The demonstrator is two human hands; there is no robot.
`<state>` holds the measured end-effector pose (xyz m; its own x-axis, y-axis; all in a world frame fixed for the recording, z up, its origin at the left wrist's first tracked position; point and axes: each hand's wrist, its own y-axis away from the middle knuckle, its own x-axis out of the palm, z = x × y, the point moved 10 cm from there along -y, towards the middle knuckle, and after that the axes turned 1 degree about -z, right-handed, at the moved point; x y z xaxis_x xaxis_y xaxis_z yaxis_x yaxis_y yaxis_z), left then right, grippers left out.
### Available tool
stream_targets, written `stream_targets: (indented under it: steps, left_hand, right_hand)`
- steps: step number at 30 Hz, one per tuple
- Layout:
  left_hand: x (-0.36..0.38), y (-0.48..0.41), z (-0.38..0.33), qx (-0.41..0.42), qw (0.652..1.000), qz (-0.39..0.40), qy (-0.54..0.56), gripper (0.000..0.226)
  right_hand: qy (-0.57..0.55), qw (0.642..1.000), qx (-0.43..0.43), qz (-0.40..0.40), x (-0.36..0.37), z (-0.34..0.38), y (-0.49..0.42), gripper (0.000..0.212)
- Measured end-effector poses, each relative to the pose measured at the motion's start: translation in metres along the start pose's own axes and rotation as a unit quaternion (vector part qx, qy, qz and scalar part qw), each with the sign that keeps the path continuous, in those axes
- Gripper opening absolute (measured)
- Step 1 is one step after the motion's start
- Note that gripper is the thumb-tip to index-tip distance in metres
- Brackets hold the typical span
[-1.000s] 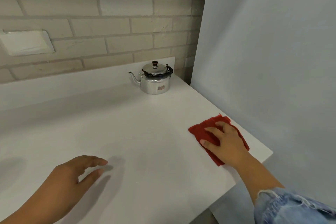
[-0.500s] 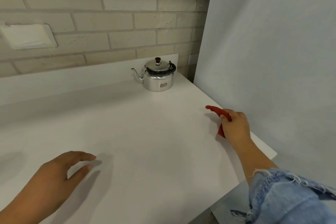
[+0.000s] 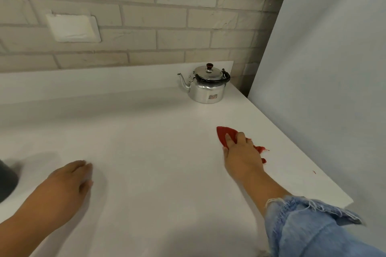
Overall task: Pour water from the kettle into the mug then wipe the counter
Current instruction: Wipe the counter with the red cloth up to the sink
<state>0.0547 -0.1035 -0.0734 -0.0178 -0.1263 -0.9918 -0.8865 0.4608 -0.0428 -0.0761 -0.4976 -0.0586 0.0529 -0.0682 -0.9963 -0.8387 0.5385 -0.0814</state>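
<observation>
Red woven cloth [image 3: 226,134], frayed at one side, sits bunched under the right hand [image 3: 242,156]. That hand's grip closes over it with fingers curled on top, on the right part of the flat white desk [image 3: 156,142] and near the desk's right edge. The left hand [image 3: 71,181] rests flat on the desk well to the left, its grip loose and holding nothing.

The likeliest trouble comes from the bunching. With so little cloth spread flat, a stroke probably covers a thin band and leaves patches unwiped. The fraying is a second worry. A tiny red fleck [image 3: 314,171] lies on the desk near the right edge, and it may be shed thread, so wiping could scatter more. The shiny round steel kettle [image 3: 206,89], with its black handle folded down, stands upright at the back right corner, well apart from the cloth. A long forward stroke could knock it and slop water. At the far left edge is a dark blurred shape [image 3: 6,181]. I cannot tell whether it is the mug, but a wide leftward sweep might tip it. The ragged blue denim sleeve [image 3: 302,225] could also drag through any wet patch.

By count there are one cloth, one kettle, two hands, one dark shape, one fleck, and one white rectangular plate [image 3: 73,28] on the pale brick wall [image 3: 188,16].
</observation>
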Motion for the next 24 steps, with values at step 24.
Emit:
stream_targets:
  steps: [24]
  left_hand:
    - [-0.014,0.002,0.000,-0.013,0.997,0.042,0.056,0.043]
  right_hand:
    - [-0.188,0.964,-0.187,-0.003,-0.013,0.169,-0.017,0.042]
